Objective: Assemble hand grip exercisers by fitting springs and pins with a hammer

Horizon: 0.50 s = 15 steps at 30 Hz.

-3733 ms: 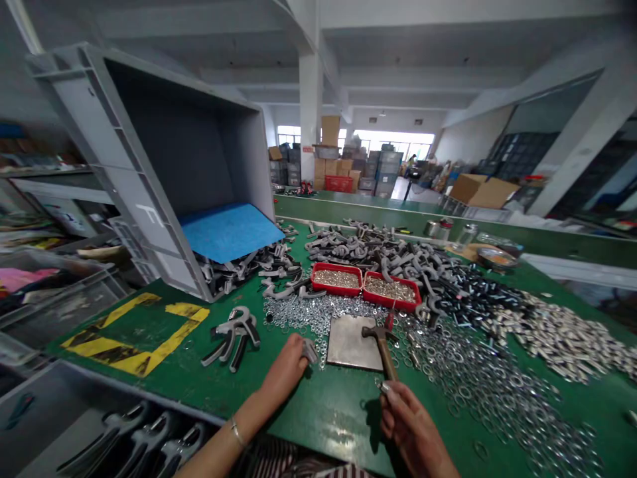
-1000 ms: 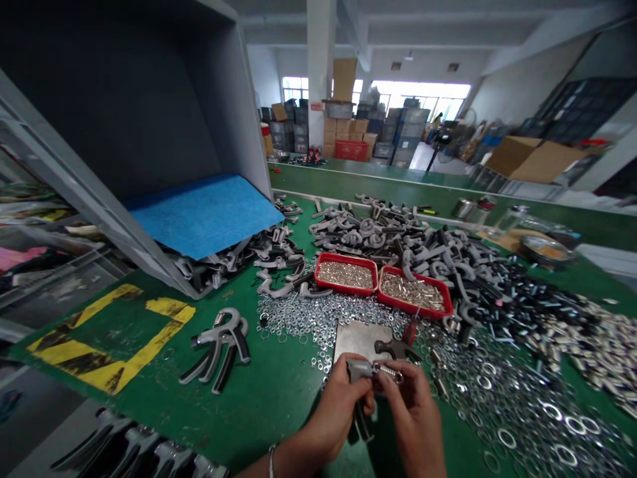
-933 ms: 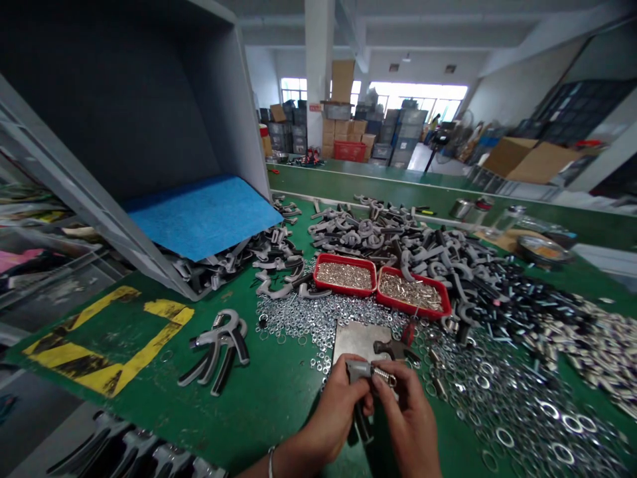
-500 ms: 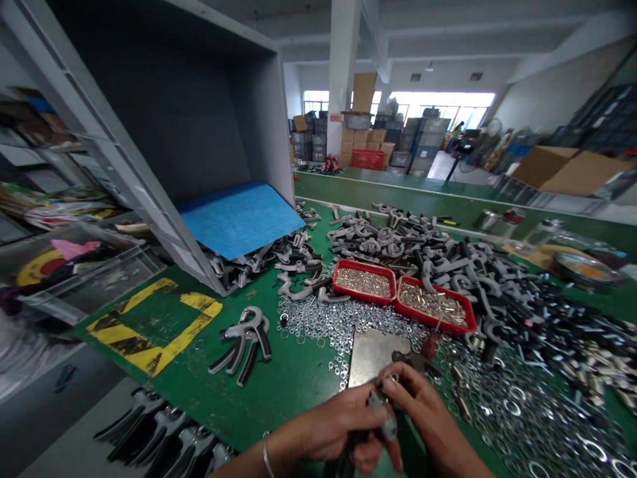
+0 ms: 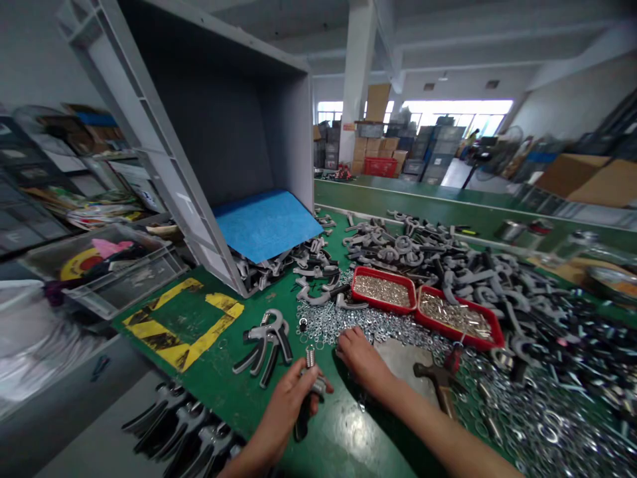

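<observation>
Handle (image 5: pixel 301 423) with upright spring (image 5: pixel 310 356), in the head view, sits in the left hand (image 5: pixel 293 392), fingers clamped around it, its long axis running roughly seven to one o'clock. From the fingertips of the right hand (image 5: pixel 362 355) it lies at seven, apart. Those curl down near rings (image 5: pixel 323 321) towards eleven; whether they pinch anything, one cannot tell.

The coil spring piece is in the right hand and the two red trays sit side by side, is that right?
Not quite: the coil spring piece is in the left hand, as the head view shows. The two red trays sit side by side.
</observation>
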Motion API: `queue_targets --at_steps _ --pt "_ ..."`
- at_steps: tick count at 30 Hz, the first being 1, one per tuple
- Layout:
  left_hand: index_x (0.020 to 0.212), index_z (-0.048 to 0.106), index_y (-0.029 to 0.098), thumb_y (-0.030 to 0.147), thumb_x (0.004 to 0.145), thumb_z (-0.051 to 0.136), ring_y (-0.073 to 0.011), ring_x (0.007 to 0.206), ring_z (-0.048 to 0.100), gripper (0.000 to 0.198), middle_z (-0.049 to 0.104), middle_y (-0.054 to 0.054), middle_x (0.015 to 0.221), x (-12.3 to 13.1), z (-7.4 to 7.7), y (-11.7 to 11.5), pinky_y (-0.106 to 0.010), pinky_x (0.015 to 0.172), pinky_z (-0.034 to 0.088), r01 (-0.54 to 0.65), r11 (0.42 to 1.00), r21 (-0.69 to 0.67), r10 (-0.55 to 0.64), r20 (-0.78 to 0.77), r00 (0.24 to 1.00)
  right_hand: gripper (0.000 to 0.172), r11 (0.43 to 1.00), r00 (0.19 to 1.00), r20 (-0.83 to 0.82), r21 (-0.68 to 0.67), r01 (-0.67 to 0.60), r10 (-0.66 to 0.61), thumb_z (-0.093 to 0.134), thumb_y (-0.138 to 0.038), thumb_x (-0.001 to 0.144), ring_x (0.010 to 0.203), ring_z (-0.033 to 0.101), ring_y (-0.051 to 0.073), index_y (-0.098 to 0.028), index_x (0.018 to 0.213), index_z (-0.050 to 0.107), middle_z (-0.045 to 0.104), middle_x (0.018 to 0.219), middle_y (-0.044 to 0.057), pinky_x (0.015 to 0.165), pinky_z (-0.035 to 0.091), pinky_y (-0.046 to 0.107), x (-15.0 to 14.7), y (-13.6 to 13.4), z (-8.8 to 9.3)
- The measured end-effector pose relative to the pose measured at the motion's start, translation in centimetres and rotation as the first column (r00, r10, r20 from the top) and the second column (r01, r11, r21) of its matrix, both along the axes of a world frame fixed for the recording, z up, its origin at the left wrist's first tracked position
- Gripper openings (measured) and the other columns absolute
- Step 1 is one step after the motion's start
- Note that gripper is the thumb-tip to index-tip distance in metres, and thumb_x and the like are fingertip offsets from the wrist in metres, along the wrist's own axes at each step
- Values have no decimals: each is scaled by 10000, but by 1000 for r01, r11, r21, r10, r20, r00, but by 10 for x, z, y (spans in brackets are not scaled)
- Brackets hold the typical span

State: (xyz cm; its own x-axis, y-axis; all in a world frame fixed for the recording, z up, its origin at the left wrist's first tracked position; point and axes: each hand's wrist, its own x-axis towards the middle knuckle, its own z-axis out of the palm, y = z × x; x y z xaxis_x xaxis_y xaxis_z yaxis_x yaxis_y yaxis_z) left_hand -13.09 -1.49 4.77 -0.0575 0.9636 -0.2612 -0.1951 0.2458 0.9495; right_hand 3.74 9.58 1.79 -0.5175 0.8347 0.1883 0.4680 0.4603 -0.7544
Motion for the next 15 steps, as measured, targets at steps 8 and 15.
queue_targets --at_steps 8,15 --pt "838 571 187 484 942 526 -110 558 489 318 663 -13 750 59 7 25 -211 550 364 -108 977 182 135 -145 980 359 769 776 -456 -636 57 -436 543 -467 947 728 657 177 -166 1117 639 678 881 56 684 553 322 67 -72 30" --pt "881 662 225 420 833 677 -263 943 592 201 673 -84 911 112 18 24 -315 860 440 77 972 222 -44 -147 988 304 580 472 -599 -788 -206 -647 695 -426 867 590 549 107 -148 990 704 608 707 -2 581 480 214 82 -98 31"
